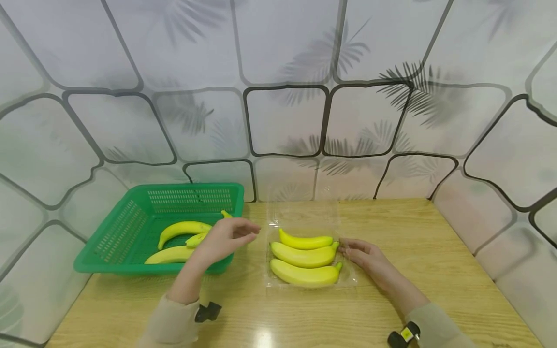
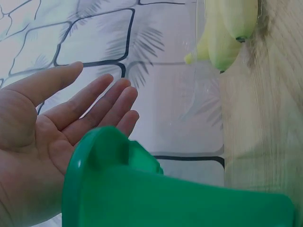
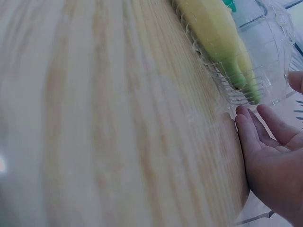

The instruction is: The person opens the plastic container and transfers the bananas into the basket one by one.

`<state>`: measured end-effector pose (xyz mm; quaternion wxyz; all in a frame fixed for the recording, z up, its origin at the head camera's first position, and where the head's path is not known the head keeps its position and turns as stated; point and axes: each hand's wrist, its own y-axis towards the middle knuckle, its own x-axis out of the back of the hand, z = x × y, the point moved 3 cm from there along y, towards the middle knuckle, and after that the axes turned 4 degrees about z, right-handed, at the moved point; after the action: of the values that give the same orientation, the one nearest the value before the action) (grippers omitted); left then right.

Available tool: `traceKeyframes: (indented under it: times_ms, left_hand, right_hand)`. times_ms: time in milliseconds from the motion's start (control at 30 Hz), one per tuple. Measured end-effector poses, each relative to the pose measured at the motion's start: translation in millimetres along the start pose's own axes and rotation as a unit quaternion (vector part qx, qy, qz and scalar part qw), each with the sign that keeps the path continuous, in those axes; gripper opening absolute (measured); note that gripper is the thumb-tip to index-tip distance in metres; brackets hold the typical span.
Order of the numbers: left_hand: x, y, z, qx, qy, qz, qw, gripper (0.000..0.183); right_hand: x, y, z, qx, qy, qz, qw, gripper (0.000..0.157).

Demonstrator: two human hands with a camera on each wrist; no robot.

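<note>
Three yellow bananas (image 1: 304,257) lie side by side in a clear plastic clamshell box (image 1: 346,280), whose lid (image 1: 302,212) stands raised at the back. My right hand (image 1: 370,261) is at the box's right side, fingertips right at its wall in the right wrist view. Over the right rim of a green basket (image 1: 163,269), my left hand (image 1: 226,238) holds nothing, its palm and relaxed fingers showing in the left wrist view. Inside the basket are more bananas (image 1: 180,229), some partly hidden behind the left hand and forearm.
The wooden table (image 1: 300,319) reaches back to a patterned wall (image 1: 283,121), with side walls at left and right. The basket stands at the table's left, with a gap of bare wood between it and the box.
</note>
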<state>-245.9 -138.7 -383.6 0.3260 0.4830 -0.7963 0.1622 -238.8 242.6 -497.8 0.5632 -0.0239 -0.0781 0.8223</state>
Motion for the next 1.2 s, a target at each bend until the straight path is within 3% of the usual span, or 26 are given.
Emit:
traceKeyframes:
  times_ms: [367,1200]
  left_hand:
    - [-12.0,9.5,-1.6,-0.001,-0.007,0.002,1.0,0.022]
    - [-44.1,20.5,-12.6,-0.031,-0.023,0.049,0.9981,0.021]
  right_hand:
    - [0.4,0,1,0.004,0.0,0.002,1.0,0.063]
    - [-0.3,0,0,-0.001,-0.002,0.002,1.0,0.063]
